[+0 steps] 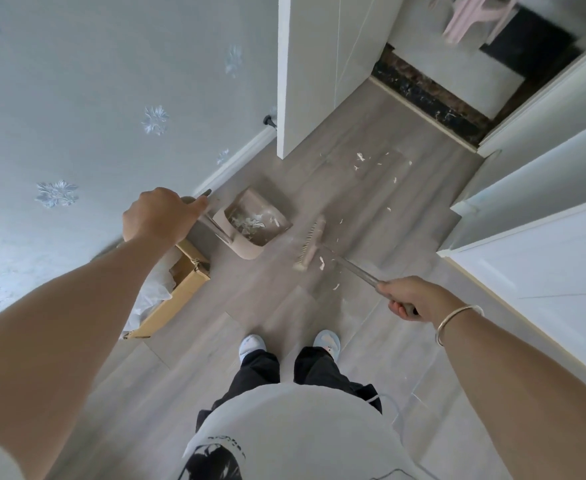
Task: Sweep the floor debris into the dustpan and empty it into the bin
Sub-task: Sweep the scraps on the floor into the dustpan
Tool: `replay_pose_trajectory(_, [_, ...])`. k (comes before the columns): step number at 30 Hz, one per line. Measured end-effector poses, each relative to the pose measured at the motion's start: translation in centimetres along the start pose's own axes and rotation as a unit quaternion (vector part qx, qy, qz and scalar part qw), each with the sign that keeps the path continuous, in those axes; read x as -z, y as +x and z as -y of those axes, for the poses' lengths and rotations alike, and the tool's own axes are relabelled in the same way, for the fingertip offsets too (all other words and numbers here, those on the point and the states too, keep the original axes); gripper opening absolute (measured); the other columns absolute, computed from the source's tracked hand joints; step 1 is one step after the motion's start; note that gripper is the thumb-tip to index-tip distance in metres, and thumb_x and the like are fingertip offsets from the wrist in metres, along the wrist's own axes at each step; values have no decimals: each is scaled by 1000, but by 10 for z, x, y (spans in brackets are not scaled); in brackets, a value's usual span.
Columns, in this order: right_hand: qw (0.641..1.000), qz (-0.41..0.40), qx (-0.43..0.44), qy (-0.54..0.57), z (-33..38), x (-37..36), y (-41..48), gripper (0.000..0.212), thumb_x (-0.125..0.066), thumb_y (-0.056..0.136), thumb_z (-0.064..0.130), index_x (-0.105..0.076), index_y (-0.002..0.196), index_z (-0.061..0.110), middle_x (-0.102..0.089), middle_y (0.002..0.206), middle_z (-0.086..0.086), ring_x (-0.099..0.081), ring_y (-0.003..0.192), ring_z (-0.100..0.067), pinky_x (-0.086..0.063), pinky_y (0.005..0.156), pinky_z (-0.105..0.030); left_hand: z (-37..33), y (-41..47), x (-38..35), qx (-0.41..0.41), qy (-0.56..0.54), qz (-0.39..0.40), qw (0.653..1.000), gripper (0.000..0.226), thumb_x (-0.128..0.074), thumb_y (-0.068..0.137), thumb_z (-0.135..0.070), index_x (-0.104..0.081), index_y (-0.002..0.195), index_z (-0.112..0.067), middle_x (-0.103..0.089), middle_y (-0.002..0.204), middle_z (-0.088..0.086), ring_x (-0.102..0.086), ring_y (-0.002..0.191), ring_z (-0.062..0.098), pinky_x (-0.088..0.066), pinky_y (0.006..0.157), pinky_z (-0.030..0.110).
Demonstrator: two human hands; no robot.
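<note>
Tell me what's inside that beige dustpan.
The dustpan holds a small heap of white scraps, gathered toward the handle side. Its handle crosses the near corner, hiding whatever lies beneath it there.

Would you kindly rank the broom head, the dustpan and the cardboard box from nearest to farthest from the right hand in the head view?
1. Broom head, just ahead and left of the right hand.
2. Dustpan, further left on the floor.
3. Cardboard box, farthest left.
</note>
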State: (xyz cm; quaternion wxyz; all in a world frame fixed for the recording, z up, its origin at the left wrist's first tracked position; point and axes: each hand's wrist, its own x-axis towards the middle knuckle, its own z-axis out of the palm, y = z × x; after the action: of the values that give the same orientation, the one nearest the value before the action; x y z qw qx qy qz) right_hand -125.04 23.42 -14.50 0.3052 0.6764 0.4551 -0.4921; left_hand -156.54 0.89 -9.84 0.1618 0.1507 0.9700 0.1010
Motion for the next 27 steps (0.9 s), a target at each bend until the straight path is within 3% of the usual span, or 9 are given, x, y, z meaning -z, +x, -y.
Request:
replay_pose_trajectory(4, [999,41,-4,-27,2,-12,0,15,-54,94,37,-51,96,22,-42,61,2,-30,48,-3,-26,34,-7,-4,-7,-2,-14,18,-3,1000,58,-51,73,-63,-54,48,-11,-60,49,7,-58,49,26,-39,49,25])
replay_pose_trajectory(8, [997,59,-27,-33,-4,-31,14,27,-50,97,40,-51,82,18,-42,58,2,-32,45,-4,-26,32,-9,0,-15,-5,-16,40,-7,999,66,-45,65,-73,-59,49,-11,-59,46,5,-55,47,24,-37,49,25])
replay_pose_trajectory(12, [997,30,-64,-28,-26,-20,31,42,-46,98,39,-40,65,14,-40,41,1,-30,23,-5,-22,34,-10,8,-20,-6,-9,46,-17,999,68,-45,64,-73,-61,50,-8,-58,45,5,-55,46,24,-40,50,26])
replay_pose_trajectory(15, [999,-15,-50,-1,-40,-1,39,40,-50,97,32,-41,65,11,-41,52,-2,-29,15,-8,-23,29,-6,12,-22,-5,23,32,-29,999,57,-51,68,-63,-60,47,-10,-54,37,2,-54,39,21,-36,47,23])
replay_pose_trajectory(17, [999,-39,-14,35,-46,10,38,32,-55,96,26,-47,70,9,-43,57,-4,-31,15,-7,-28,29,-5,12,-24,-5,36,15,-32,999,57,-52,69,-62,-60,46,-10,-53,35,2,-54,38,20,-34,46,22])
replay_pose_trajectory(20, [996,-43,30,77,-47,23,31,12,-59,94,23,-61,94,11,-46,59,-5,-36,19,-6,-35,31,-8,11,-25,-4,53,-10,-37,998,61,-52,71,-66,-63,49,-10,-54,36,3,-54,40,21,-34,46,22])
replay_pose_trajectory(22, [996,-38,54,65,-45,26,28,15,-60,94,25,-65,105,17,-47,60,-5,-37,22,-5,-36,32,-8,7,-25,-3,63,-25,-40,997,62,-52,73,-67,-62,49,-10,-54,37,3,-54,40,22,-33,46,23])
replay_pose_trajectory(27, [997,-1,76,29,-27,1,30,23,-60,92,31,-69,110,21,-49,59,-3,-38,29,-5,-34,32,-9,-4,-20,3,67,-42,-57,995,65,-49,76,-70,-60,51,-11,-52,39,3,-52,37,21,-30,43,22])
